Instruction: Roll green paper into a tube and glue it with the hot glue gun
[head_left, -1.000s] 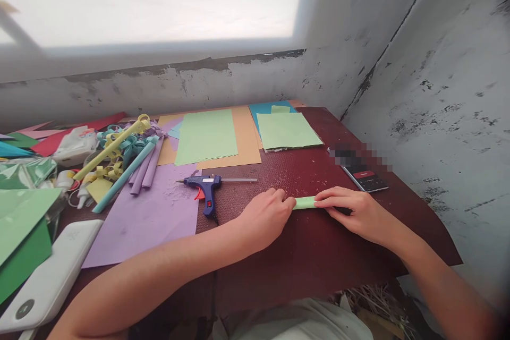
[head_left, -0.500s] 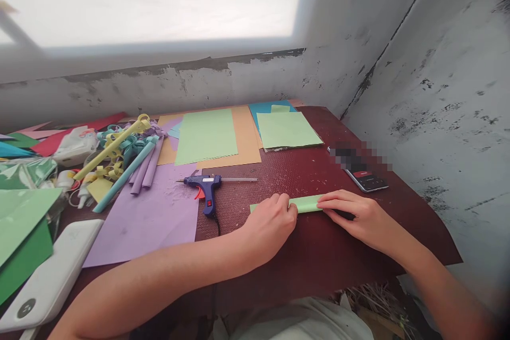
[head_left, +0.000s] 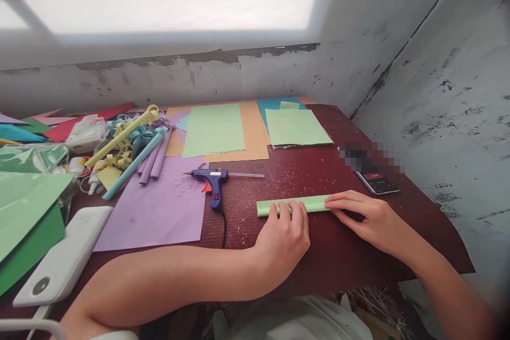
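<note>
Green paper roll: lies on the table under both hands [head_left: 314,204], its left end showing past the left hand.
Left hand: fingers bent over the roll's near edge [head_left: 286,239]; thumb hidden, so I cannot tell whether it pinches.
Right hand: pinches the roll's right end [head_left: 365,216].
Just changed: the left hand has drawn back nearer the body, uncovering more of the rolled length.
Glue gun: left of both hands, untouched [head_left: 215,187].

Can't read a thing from here tbh. White label on the blue glue gun [head_left: 215,188], red banner on the smartphone [head_left: 380,185], mark on the white power bank [head_left: 67,255]: all too tiny or blurry.
</note>
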`<action>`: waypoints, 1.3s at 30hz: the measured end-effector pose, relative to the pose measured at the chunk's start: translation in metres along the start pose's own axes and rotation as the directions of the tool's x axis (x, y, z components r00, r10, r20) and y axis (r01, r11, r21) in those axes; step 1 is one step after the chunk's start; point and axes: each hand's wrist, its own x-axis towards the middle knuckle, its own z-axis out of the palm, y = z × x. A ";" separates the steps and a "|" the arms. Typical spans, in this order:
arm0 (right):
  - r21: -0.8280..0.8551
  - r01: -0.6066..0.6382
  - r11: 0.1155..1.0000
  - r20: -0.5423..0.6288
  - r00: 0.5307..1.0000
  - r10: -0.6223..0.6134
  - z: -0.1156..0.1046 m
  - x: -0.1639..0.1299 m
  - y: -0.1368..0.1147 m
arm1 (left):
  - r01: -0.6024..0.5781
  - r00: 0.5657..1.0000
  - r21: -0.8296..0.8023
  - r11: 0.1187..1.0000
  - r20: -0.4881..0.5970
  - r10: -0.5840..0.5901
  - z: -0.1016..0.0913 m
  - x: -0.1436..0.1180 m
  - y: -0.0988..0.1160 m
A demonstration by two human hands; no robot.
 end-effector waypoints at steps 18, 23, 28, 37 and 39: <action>-0.019 -0.043 0.999 0.013 0.999 0.044 -0.004 0.001 0.005 | 0.005 1.000 -0.062 0.998 0.003 -0.005 0.005 0.006 -0.004; -0.059 -0.070 0.996 -0.022 0.997 0.069 -0.006 -0.002 0.007 | -0.003 1.000 -0.066 0.998 0.003 0.003 0.006 0.007 -0.006; -0.052 -0.088 0.995 -0.030 0.996 0.086 -0.007 -0.003 0.007 | -0.038 0.999 -0.051 0.998 0.019 0.039 0.007 0.007 -0.007; -0.054 -0.086 0.995 0.011 0.996 0.087 -0.008 -0.002 0.008 | -0.016 1.000 -0.013 1.000 0.018 0.016 0.006 0.009 -0.005; -0.053 -0.079 0.995 0.011 0.997 0.080 -0.008 -0.002 0.009 | -0.024 1.000 -0.019 1.000 -0.002 0.024 0.006 0.009 -0.006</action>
